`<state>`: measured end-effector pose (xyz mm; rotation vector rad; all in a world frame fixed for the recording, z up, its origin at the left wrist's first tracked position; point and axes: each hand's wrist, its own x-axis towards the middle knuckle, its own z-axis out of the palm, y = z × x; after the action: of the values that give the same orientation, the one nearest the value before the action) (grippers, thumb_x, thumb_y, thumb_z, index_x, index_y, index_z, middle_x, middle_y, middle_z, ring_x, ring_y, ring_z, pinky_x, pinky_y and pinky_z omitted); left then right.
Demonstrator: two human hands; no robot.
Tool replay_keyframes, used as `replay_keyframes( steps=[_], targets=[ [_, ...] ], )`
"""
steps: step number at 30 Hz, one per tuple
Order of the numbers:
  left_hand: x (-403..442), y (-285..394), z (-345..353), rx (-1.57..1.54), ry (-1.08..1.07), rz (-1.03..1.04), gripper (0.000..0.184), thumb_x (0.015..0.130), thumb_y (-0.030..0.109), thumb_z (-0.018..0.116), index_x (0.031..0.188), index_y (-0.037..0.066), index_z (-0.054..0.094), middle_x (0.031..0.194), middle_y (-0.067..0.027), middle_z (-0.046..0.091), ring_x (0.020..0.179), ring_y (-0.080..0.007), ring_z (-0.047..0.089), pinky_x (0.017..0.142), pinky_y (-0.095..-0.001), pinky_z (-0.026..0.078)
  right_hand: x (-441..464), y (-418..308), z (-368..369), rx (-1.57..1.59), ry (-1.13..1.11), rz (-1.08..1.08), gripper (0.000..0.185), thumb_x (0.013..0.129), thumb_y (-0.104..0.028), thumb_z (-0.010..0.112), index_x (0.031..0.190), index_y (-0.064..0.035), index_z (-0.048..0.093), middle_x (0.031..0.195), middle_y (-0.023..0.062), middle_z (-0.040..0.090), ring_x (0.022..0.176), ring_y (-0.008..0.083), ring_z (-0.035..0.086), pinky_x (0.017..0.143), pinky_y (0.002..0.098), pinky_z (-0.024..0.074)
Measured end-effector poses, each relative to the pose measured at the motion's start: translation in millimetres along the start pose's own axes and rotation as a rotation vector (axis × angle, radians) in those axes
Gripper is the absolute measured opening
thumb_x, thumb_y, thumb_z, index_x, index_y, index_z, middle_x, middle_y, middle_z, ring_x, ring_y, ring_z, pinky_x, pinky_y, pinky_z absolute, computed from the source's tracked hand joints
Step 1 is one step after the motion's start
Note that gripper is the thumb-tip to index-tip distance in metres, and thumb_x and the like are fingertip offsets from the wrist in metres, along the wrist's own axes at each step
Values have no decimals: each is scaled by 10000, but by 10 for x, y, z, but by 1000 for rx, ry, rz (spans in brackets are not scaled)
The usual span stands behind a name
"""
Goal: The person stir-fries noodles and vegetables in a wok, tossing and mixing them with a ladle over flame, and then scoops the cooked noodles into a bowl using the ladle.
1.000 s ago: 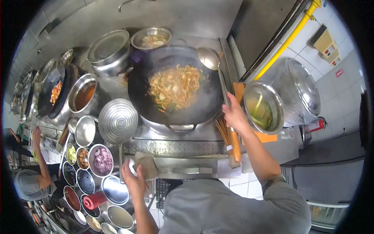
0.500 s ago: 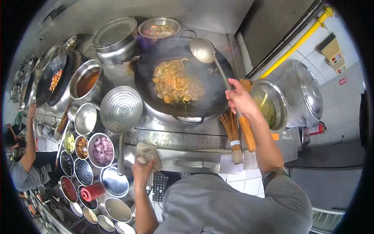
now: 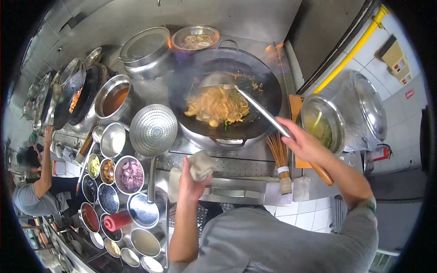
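Observation:
My right hand (image 3: 297, 137) is wrapped round the long handle of a ladle (image 3: 260, 108), whose wooden grip end sticks out below my wrist. The ladle's bowl is turned over against the far side of a heap of noodles (image 3: 216, 107) in the black wok (image 3: 266, 98). Brown-orange noodles with bits of green and rounded pale pieces make up the heap; steam hangs over it. In my left hand (image 3: 192, 186) a folded greyish cloth (image 3: 201, 164) is gripped just in front of the stove edge, apart from the wok's near handle (image 3: 227, 144).
A perforated strainer (image 3: 154, 129) rests left of the wok, near a pot of brown liquid (image 3: 114, 101) and a bowl of sliced onions (image 3: 129, 174). Small flames show behind the wok. A bamboo brush (image 3: 278, 159) lies right. Another person's arm (image 3: 45, 164) reaches in at far left.
The ladle has come down from above the wok's far right into the noodles, its bowl turned over. My left hand has lifted the cloth from the counter edge towards the wok. The view has shifted slightly.

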<state>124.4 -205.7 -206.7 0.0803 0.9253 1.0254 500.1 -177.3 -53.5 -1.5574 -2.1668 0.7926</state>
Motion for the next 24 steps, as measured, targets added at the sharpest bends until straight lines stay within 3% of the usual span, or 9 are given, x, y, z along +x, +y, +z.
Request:
replay_keyframes(
  steps=[1, 7, 10, 11, 14, 15, 18, 22, 24],
  targets=[
    [36, 36, 184, 4, -38, -42, 659, 953, 604, 635, 1422, 154, 523, 1375, -110, 595, 1238, -311, 585, 1032, -563, 462, -193, -61, -51, 52, -13, 114, 629, 997, -109, 592, 1582, -167, 369, 1228, 214, 670, 1035, 406, 688, 879, 462, 536],
    [438, -18, 1103, 136, -165, -104, 317, 1008, 303, 602, 1236, 83, 594, 1212, -128, 677, 1106, -314, 661, 931, -538, 545, -811, 599, 1018, -183, 390, 60, 658, 990, -99, 613, 1596, -232, 394, 1271, 222, 667, 995, 346, 714, 849, 417, 552],
    [882, -310, 848, 173, -193, -39, 234, 997, 167, 537, 1184, 36, 587, 1176, -167, 681, 1055, -322, 683, 882, -506, 577, -828, 625, 670, -5, 235, 180, 641, 984, -95, 631, 1575, -248, 437, 1307, 206, 662, 1004, 272, 699, 884, 360, 546],
    [646, -267, 1044, 181, -88, 5, 242, 985, 147, 521, 1175, 15, 590, 1140, -175, 688, 976, -321, 705, 832, -474, 594, -847, 652, 465, 28, 173, 160, 630, 982, -91, 637, 1564, -249, 457, 1305, 197, 666, 1018, 243, 684, 902, 343, 536],
    [-53, -158, 1176, 182, -199, -21, 214, 981, 100, 485, 1140, -1, 585, 1090, -158, 676, 830, -279, 664, 743, -460, 586, -829, 799, -218, 97, -25, 32, 608, 979, -75, 641, 1542, -249, 494, 1275, 177, 683, 1056, 196, 657, 924, 337, 520],
    [-305, -166, 1372, 147, -73, 3, 254, 1002, 107, 445, 1164, -23, 592, 1088, -176, 688, 806, -276, 675, 730, -445, 587, -756, 765, -420, 119, -95, 40, 601, 978, -70, 640, 1536, -248, 502, 1271, 173, 687, 1075, 194, 653, 929, 342, 517],
    [48, -335, 1138, 207, -141, -1, 279, 1008, 138, 458, 1182, -35, 590, 1127, -193, 694, 880, -284, 707, 758, -423, 600, -423, 308, -507, 83, -191, 283, 582, 973, -67, 639, 1516, -244, 525, 1290, 174, 684, 1122, 239, 662, 952, 364, 519],
    [169, -659, 581, 361, -184, 117, 282, 906, 63, 486, 1129, -74, 591, 1099, -216, 698, 985, -337, 727, 803, -440, 632, -320, 439, -185, -239, 41, 124, 585, 955, -73, 649, 1494, -272, 542, 1205, 209, 698, 1007, 371, 685, 923, 396, 542],
    [-531, -646, 626, 384, -68, 110, 345, 903, 69, 448, 1181, -96, 567, 1163, -249, 682, 1046, -339, 708, 822, -436, 644, -529, 472, -349, -316, 46, 20, 582, 947, -69, 654, 1481, -279, 557, 1179, 219, 700, 980, 383, 689, 910, 403, 548]
  ],
)
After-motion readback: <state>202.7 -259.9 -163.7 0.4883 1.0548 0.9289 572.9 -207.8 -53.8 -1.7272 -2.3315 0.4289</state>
